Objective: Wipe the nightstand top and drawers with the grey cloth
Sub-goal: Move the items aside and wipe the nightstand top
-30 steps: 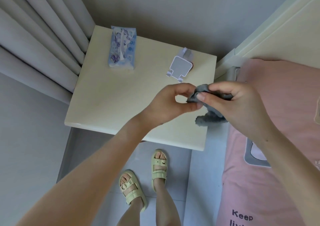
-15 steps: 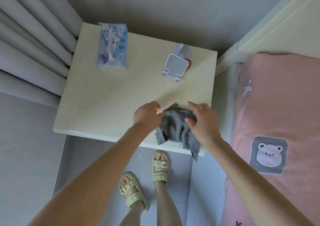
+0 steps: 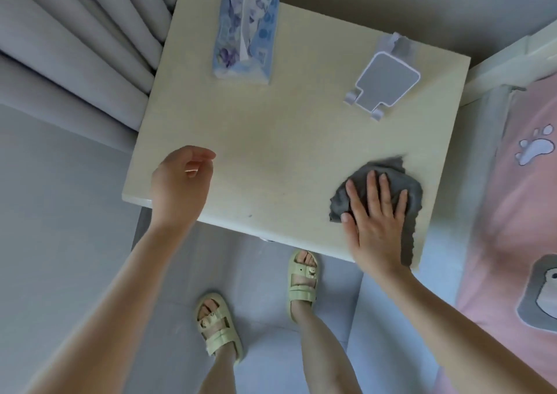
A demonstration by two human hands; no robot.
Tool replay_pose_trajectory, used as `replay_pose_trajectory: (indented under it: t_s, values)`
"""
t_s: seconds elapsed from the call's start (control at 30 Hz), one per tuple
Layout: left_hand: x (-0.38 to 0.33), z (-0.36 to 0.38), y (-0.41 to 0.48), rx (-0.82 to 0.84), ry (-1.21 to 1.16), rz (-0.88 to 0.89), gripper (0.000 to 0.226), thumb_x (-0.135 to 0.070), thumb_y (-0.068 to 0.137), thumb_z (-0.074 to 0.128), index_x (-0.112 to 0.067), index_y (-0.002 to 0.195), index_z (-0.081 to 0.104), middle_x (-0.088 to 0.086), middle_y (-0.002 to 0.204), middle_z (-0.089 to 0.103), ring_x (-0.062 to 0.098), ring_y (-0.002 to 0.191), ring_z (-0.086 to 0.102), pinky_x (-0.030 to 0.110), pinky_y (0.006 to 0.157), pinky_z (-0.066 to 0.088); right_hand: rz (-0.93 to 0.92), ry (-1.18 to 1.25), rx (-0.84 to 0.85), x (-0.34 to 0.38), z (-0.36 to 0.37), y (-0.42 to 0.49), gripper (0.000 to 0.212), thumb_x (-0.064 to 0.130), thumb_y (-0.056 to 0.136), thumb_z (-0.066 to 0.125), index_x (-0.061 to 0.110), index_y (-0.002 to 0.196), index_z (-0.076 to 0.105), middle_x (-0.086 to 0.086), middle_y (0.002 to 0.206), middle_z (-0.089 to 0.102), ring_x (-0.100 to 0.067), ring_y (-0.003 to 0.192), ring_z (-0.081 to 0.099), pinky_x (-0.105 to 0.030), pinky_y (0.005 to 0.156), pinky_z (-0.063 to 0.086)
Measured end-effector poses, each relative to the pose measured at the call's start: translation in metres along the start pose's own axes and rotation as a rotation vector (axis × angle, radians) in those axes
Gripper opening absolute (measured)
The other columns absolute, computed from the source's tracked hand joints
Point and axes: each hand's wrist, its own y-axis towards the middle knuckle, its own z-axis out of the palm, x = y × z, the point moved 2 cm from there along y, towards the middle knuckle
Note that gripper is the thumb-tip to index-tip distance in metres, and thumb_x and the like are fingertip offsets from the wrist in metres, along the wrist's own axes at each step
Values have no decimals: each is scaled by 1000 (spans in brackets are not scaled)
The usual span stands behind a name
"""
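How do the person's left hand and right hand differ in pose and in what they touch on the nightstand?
The right hand lies flat, fingers spread, pressing the grey cloth onto the nightstand top; the left hand is loosely curled and holds nothing. The right hand is near the bed-side edge, the left at the curtain-side front corner. Both are bare.

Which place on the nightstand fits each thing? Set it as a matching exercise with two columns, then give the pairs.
Things:
1. tissue pack
2. phone stand
3. grey cloth
4. left hand

Places:
A. under the right hand, near right corner
B. far left, by the curtain
C. over the near left edge, holding nothing
D. far right, by the bed

Pairs: 1-B, 2-D, 3-A, 4-C
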Motion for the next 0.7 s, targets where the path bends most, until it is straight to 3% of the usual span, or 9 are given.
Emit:
replay_pose_trajectory:
  t_s: [0.1, 0.23, 0.43, 0.6, 0.7]
  values:
    - [31, -19, 3, -24, -64, -56, 21, -9, 86, 49, -18, 94, 67, -13, 88, 64, 3, 83, 59, -2, 64, 39, -125, 35, 31, 63, 10, -14, 50, 43, 97, 21, 25, 142, 35, -17, 152, 29, -35, 142, 20, -63, 111, 13]
    - [60, -38, 7, -15, -144, -44, 20, -9, 86, 51, -21, 92, 66, -21, 86, 62, -14, 76, 56, -2, 67, 40, -118, 59, -17, 145, 15, 28, 52, 45, 96, 26, 25, 142, 37, -20, 150, 33, -36, 141, 24, -62, 111, 16]
    - [85, -71, 8, -2, -190, 67, 16, -11, 87, 52, -22, 90, 64, -20, 84, 62, -14, 73, 56, -1, 68, 40, -248, 148, -94, 259, 29, 54, 44, 44, 93, 44, 32, 135, 49, -18, 148, 37, -37, 140, 28, -60, 113, 10]
    - [95, -78, 5, -29, -187, 99, 15, -14, 87, 52, -22, 90, 64, -21, 82, 60, -13, 72, 54, -2, 66, 39, -450, 104, -148, 266, 40, 60, 37, 26, 92, 49, 31, 127, 58, -15, 142, 47, -38, 133, 39, -60, 112, 15]
    - [88, -67, -2, -12, -186, 112, 15, -14, 88, 51, -19, 93, 65, -14, 85, 62, -12, 74, 55, -4, 64, 37, -661, 2, -109, 240, 42, 45, 51, 6, 88, 35, 25, 130, 56, -9, 142, 49, -33, 132, 42, -51, 114, 16]
